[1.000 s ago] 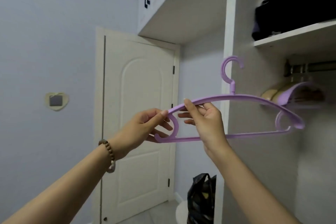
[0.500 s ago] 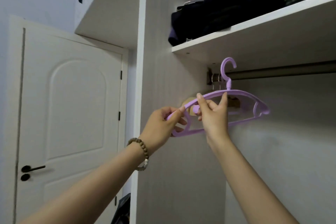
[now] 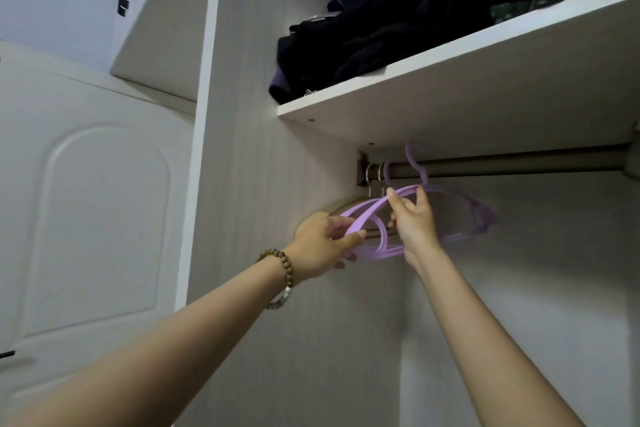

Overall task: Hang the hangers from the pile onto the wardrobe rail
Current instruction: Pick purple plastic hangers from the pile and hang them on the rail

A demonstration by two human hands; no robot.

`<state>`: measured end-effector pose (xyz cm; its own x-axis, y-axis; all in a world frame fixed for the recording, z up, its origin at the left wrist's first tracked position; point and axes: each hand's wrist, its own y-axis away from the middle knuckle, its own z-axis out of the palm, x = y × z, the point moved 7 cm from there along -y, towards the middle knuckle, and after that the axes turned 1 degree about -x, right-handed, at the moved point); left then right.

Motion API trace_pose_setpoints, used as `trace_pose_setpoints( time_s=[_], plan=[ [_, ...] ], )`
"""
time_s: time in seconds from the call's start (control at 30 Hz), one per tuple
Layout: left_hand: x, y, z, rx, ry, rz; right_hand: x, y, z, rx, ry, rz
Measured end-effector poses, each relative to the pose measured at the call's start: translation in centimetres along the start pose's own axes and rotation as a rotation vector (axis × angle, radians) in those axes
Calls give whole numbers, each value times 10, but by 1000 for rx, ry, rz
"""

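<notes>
A purple plastic hanger is up at the dark metal wardrobe rail, its hook blurred right at the rail. My right hand pinches its top bar near the neck. My left hand grips its left end from below. Another purple hanger and wooden hangers with metal hooks hang at the rail's left end, partly hidden behind my hands.
A white shelf sits just above the rail, loaded with dark folded clothes. The wardrobe's grey side panel is close on the left. A white door stands further left.
Both hands have lifted the purple hanger up and right, from below the shelf to the rail, so its hook now meets the rail. The view has turned further into the wardrobe.
</notes>
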<state>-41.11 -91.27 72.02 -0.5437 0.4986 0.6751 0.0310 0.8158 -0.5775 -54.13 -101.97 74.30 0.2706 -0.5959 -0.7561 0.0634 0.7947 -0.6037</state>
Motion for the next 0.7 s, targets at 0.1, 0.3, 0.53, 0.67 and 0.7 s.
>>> trace_pose_setpoints(
  time_s=[0.1, 0.3, 0.53, 0.67, 0.7],
  plan=[
    [-9, -16, 2, -24, 20, -41, 10, -18, 1, -9, 24, 28],
    [-22, -27, -3, -6, 93, -107, 34, -39, 12, -51, 50, 99],
    [-25, -24, -6, -12, 35, -128, 55, -45, 18, -50, 43, 157],
    [-29, -17, -4, -28, -113, -140, 56, -40, 16, -73, 27, 169],
    [-31, -15, -3, -36, -130, -143, 54, -37, 16, -89, 36, 166]
  ],
)
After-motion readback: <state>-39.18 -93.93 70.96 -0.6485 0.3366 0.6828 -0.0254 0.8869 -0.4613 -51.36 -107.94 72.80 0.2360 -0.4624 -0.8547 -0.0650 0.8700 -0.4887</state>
